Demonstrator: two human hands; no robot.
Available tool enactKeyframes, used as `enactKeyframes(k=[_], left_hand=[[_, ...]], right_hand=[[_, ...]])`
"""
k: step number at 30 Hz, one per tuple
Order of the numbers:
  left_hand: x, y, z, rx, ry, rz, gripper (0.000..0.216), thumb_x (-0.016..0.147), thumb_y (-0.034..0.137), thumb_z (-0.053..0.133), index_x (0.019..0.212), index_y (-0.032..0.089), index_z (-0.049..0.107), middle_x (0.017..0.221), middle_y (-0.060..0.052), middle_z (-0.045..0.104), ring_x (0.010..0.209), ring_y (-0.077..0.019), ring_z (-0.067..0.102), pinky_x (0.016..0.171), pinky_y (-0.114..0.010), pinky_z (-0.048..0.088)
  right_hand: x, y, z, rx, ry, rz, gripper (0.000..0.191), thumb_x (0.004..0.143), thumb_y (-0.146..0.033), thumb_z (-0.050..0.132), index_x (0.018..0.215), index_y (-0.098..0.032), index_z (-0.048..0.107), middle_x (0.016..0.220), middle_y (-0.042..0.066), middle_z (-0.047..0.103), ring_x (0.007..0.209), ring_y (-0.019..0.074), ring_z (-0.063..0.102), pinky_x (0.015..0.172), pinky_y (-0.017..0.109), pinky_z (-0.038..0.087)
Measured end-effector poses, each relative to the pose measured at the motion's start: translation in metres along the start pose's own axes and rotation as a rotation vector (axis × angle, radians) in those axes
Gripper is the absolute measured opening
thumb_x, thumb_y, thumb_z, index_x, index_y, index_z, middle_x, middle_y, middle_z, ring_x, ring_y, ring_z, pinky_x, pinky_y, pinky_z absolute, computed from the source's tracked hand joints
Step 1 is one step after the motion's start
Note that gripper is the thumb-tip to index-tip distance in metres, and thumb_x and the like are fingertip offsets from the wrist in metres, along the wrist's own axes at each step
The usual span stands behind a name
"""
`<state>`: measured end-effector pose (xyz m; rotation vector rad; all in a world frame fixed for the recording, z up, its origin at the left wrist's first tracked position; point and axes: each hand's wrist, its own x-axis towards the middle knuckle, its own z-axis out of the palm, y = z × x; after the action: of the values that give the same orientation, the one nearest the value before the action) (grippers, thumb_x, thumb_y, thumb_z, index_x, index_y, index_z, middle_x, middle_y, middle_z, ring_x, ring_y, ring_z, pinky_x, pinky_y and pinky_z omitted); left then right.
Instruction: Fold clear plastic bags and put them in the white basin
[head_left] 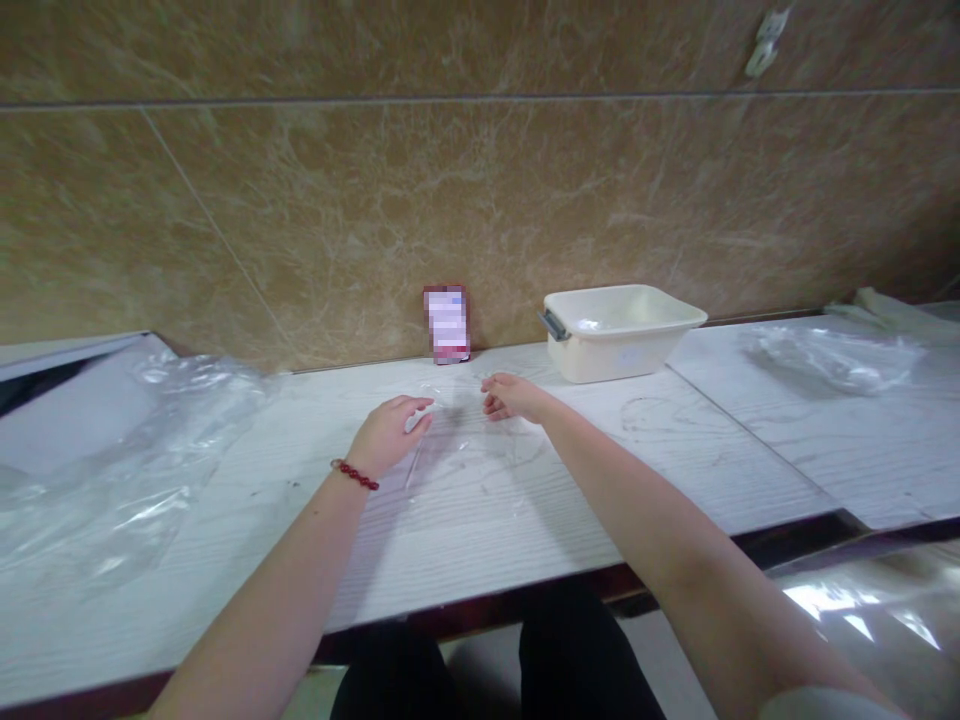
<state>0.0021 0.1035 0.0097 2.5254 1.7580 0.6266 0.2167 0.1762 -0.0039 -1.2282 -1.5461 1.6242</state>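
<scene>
white table [675, 450] holds clear bag [472, 470] between and touching loosely open left hand [386, 435], right hand [514, 398].

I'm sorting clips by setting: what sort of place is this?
Likely a packing or hand-work bench: a white table against a tiled wall, loose clear plastic sheeting, a cream tub, and the left hand and right hand on a clear bag.

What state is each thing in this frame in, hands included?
Clear bag: flat on the table.
Left hand: loosely open, resting on the bag.
Right hand: fingers curled at the bag's far edge, grip unclear.
Tub: upright, by the wall.
Packet: standing against the wall.
Plastic heap: crumpled, left of the hands.
Plastic sheet: rumpled, right of the tub.
</scene>
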Motion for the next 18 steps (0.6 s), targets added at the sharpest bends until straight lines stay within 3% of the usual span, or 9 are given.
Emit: enactKeyframes(k=[10, 14, 18], left_hand=[[0.032, 0.058, 0.025, 0.101, -0.282, 0.034, 0.032, 0.070, 0.044, 0.045, 0.087, 0.022, 0.060, 0.091, -0.007, 0.060, 0.083, -0.0222, 0.055, 0.070, -0.032, 0.042], [0.029, 0.061, 0.029, 0.186, -0.216, -0.050, 0.033, 0.075, 0.043, 0.039, 0.086, 0.020, 0.059, 0.091, -0.009, 0.058, 0.085, -0.0244, 0.054, 0.069, -0.036, 0.041], [0.017, 0.057, 0.024, 0.148, -0.236, 0.085, 0.035, 0.077, 0.043, 0.037, 0.095, 0.022, 0.057, 0.097, -0.008, 0.055, 0.092, -0.0225, 0.050, 0.077, -0.035, 0.039]], right_hand=[[-0.004, -0.003, 0.004, 0.060, -0.015, -0.004, 0.019, 0.083, -0.034, 0.036, 0.075, -0.017, 0.042, 0.058, -0.002, 0.043, 0.050, 0.0072, 0.048, 0.053, 0.023, 0.049], [-0.001, -0.003, 0.006, 0.077, 0.012, -0.009, 0.019, 0.083, -0.032, 0.035, 0.074, -0.017, 0.041, 0.058, -0.002, 0.041, 0.052, 0.0072, 0.048, 0.054, 0.023, 0.049], [-0.001, -0.003, 0.010, 0.108, 0.033, -0.022, 0.019, 0.083, -0.031, 0.034, 0.072, -0.017, 0.042, 0.059, -0.002, 0.042, 0.054, 0.0073, 0.048, 0.053, 0.023, 0.049]])
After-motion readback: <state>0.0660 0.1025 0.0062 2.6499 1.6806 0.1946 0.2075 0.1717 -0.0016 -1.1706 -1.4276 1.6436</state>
